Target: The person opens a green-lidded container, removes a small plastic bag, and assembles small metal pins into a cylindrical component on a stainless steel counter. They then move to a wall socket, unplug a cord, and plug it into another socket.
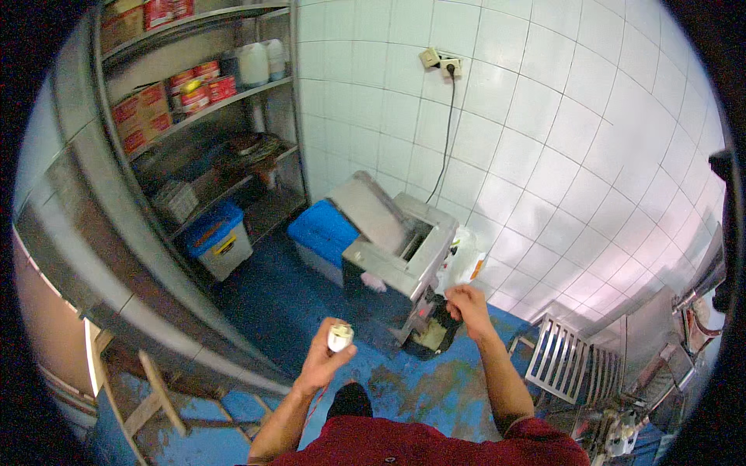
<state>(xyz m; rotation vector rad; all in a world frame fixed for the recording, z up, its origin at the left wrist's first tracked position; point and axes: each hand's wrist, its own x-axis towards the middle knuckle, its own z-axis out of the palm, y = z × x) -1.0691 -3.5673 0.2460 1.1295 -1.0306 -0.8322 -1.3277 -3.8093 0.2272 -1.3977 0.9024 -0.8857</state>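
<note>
My left hand point(320, 359) is closed around a short white cylindrical object point(339, 336) with a pale yellowish end facing up. Its exact kind is not clear. A thin red cord runs along that wrist. To the right, my right hand point(466, 307) has its fingers curled together beside a boxy stainless steel machine point(388, 264); whether anything is between them is hidden. A flat metal lid or plate point(367, 208) slants up from the machine's top, next to a dark opening. Low at its right side sits a black container point(432, 339) with pale matter in it.
Behind the machine stands a blue-lidded bin point(320, 230); a second blue-lidded bin point(221, 241) is by the metal shelving point(198, 120), which holds boxes and jugs. A black cable point(447, 147) hangs from a wall socket. A slatted metal rack point(561, 359) stands at right.
</note>
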